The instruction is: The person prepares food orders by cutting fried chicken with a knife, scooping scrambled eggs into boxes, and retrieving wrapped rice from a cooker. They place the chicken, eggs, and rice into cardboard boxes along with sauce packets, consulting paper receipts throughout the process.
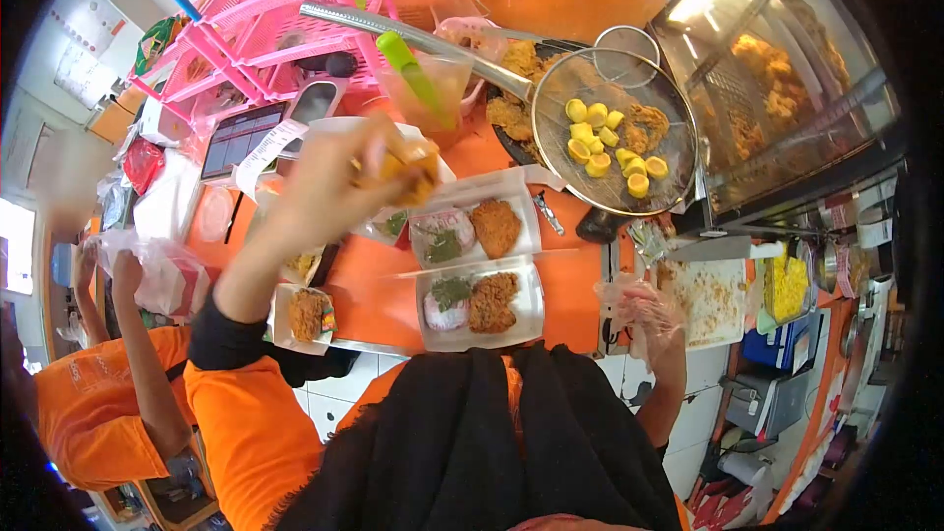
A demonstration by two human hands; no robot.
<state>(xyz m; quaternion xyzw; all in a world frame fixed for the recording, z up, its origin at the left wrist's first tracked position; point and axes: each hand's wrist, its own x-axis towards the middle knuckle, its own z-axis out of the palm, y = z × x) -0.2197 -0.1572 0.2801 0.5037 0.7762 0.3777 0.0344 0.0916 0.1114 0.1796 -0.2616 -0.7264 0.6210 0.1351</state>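
My left hand (339, 172) is raised over the table, fingers closed on a blurred orange-yellow piece (421, 165) whose kind I cannot tell. Below and to its right lies an open paper box (526, 202) with fried chicken (495, 225), a paper-wrapped bundle (462, 228) and green leaves. Nearer to me, a second box (482, 339) contains another chicken piece (494, 301), a wrapped bundle (447, 313) and leaves (452, 290). A clear plastic glove covers my right hand (647, 317); its fingers are extended beside the crumb-covered tray (733, 329), with nothing visible in them.
A large strainer (637, 208) with yellow rolled pieces (595, 143) extends its long handle across the back. The lit display case (787, 88) is at right, pink racks (265, 20) at back left. A co-worker (108, 393) handles a plastic bag (162, 270) at left.
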